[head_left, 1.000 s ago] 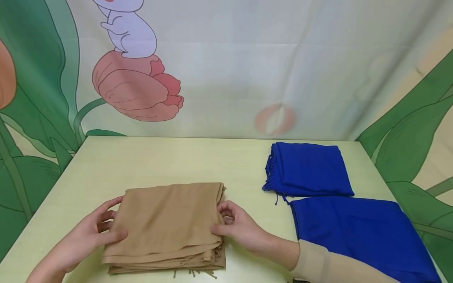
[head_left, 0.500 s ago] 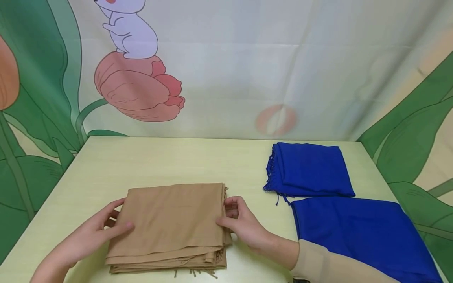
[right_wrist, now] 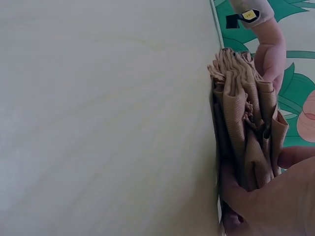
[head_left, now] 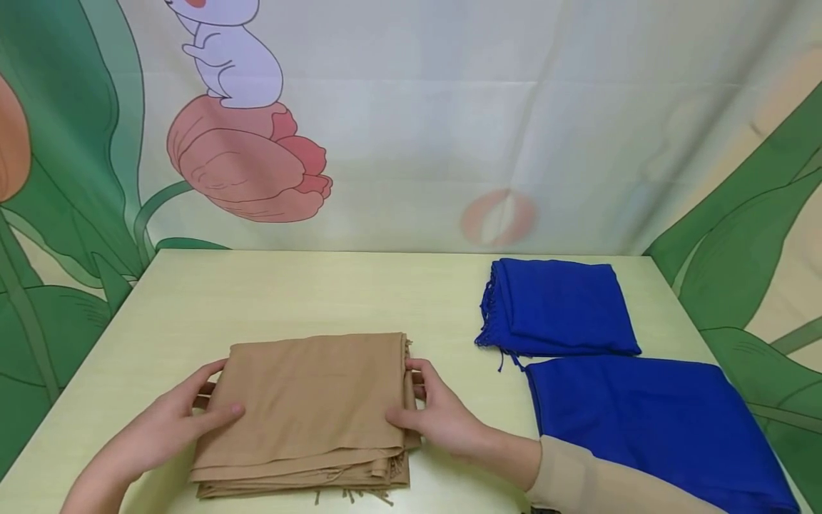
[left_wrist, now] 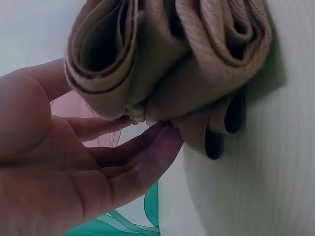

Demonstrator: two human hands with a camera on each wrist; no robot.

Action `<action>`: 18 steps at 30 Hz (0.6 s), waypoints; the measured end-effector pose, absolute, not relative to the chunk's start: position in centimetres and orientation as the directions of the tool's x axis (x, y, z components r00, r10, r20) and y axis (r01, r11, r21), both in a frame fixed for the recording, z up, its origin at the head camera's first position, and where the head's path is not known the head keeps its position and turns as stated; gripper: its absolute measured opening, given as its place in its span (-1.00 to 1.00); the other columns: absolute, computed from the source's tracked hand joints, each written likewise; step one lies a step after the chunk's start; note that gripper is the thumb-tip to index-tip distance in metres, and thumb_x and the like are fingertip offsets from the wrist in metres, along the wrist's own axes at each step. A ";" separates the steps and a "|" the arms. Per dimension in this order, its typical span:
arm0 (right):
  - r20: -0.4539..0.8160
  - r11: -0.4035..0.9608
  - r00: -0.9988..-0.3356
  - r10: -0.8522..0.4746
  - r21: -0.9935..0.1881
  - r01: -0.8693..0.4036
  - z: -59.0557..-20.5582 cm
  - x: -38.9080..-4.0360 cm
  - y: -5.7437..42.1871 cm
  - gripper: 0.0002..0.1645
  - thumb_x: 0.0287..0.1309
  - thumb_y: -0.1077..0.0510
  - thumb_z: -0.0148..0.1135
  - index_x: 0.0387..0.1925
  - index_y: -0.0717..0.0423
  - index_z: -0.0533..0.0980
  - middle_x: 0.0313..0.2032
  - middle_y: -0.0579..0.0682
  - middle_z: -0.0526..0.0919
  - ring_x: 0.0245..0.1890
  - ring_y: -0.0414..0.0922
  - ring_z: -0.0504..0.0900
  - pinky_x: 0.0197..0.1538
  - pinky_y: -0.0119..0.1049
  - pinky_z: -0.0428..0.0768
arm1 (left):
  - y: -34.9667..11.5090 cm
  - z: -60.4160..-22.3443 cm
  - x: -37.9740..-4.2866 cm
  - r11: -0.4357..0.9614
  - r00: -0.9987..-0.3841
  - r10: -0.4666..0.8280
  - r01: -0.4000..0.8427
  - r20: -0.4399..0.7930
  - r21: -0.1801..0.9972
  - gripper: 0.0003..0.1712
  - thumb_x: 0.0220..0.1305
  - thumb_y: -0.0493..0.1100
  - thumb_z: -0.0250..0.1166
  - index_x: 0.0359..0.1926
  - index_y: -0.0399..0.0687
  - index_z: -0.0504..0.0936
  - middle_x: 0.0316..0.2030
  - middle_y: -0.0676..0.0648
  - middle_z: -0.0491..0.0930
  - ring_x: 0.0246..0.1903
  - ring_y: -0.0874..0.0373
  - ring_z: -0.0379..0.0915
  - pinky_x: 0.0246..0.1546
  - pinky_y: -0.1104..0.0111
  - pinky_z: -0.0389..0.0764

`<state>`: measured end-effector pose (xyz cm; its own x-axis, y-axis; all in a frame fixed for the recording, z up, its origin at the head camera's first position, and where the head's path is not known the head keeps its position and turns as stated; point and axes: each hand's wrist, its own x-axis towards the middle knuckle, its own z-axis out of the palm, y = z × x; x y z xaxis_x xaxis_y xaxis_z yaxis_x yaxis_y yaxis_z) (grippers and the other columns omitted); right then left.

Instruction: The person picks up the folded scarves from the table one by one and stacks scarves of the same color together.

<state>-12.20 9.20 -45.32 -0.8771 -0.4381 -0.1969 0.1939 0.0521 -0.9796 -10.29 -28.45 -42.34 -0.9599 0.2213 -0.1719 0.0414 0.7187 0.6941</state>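
Note:
A folded tan scarf [head_left: 308,400] with a fringe lies in a layered stack at the front left of the table, in the head view. My left hand [head_left: 154,432] holds its left edge, thumb on top and fingers against the side. Up close in the left wrist view, those fingers [left_wrist: 147,160] touch the rolled folds of the scarf [left_wrist: 216,59]. At the right edge, my right hand [head_left: 446,421] grips the layers, its thumb over the top fold. The right wrist view shows the scarf's ruffled side layers [right_wrist: 241,108], with fingers partly hidden among them.
Two folded blue cloths lie on the right of the table [head_left: 308,293]: a smaller fringed one [head_left: 565,307] behind and a larger one [head_left: 642,421] in front, near my right forearm. A printed curtain [head_left: 398,128] hangs behind the table.
My right hand has shifted along the scarf's right edge, and a lower layer there sticks out a little further. The left thumb lies slightly further in and higher on the top fold.

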 end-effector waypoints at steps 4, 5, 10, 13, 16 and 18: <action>-0.204 0.044 -0.881 -0.427 -0.978 0.205 -45.3 -12.0 8.8 -0.13 0.27 0.38 0.33 0.47 0.24 0.09 0.23 0.28 0.37 0.12 0.12 0.54 0.01 -0.07 0.69 | -28.6 -42.5 -10.4 0.719 -0.959 0.238 0.068 -0.152 0.692 -0.13 0.45 0.06 0.32 0.54 -0.25 0.16 0.14 -0.24 0.54 0.04 -0.08 0.53 -0.09 0.25 0.57; -0.207 0.031 -0.880 -0.427 -0.976 0.214 -45.3 -12.0 8.6 -0.13 0.26 0.39 0.32 0.47 0.24 0.08 0.22 0.28 0.37 0.10 0.12 0.56 0.00 -0.06 0.70 | -28.7 -42.5 -10.5 0.716 -0.959 0.238 0.066 -0.154 0.695 -0.13 0.45 0.07 0.32 0.54 -0.25 0.17 0.15 -0.25 0.53 0.05 -0.09 0.53 -0.08 0.26 0.57; -0.201 0.003 -0.882 -0.427 -0.975 0.221 -45.4 -12.1 8.0 -0.10 0.24 0.42 0.33 0.46 0.22 0.06 0.18 0.26 0.45 0.05 0.13 0.63 0.02 -0.05 0.69 | -28.8 -42.3 -10.9 0.699 -0.955 0.232 0.033 -0.183 0.715 -0.12 0.46 0.12 0.30 0.53 -0.26 0.17 0.18 -0.28 0.51 0.10 -0.12 0.51 -0.08 0.30 0.58; -0.187 0.021 -0.889 -0.418 -0.980 0.196 -45.6 -12.2 7.7 -0.11 0.23 0.41 0.34 0.45 0.23 0.07 0.18 0.25 0.48 0.08 0.12 0.62 0.09 -0.08 0.65 | -28.9 -42.1 -11.0 0.686 -0.950 0.234 0.013 -0.205 0.727 -0.13 0.47 0.12 0.28 0.53 -0.27 0.16 0.18 -0.28 0.50 0.09 -0.12 0.51 -0.09 0.31 0.59; -0.175 0.047 -0.899 -0.402 -0.984 0.171 -45.7 -12.3 7.4 -0.10 0.21 0.40 0.36 0.44 0.25 0.07 0.21 0.24 0.47 0.12 0.12 0.61 0.16 -0.09 0.60 | -29.0 -42.0 -11.2 0.680 -0.948 0.233 -0.001 -0.218 0.733 -0.12 0.48 0.13 0.27 0.53 -0.30 0.15 0.19 -0.30 0.49 0.10 -0.13 0.51 -0.08 0.28 0.59; -0.170 0.057 -0.903 -0.394 -0.985 0.161 -45.7 -12.3 7.2 -0.07 0.21 0.39 0.37 0.46 0.26 0.05 0.24 0.25 0.45 0.14 0.12 0.59 0.20 -0.09 0.57 | -29.0 -41.9 -11.4 0.679 -0.946 0.231 -0.011 -0.227 0.734 -0.11 0.48 0.13 0.26 0.53 -0.31 0.13 0.21 -0.32 0.48 0.11 -0.14 0.51 -0.06 0.24 0.59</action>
<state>-12.26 7.25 -45.69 -0.9031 -0.3941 -0.1703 0.1608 0.0572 -0.9853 -11.42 -29.00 -41.92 -0.9461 0.2308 -0.2272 -0.0105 0.6792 0.7338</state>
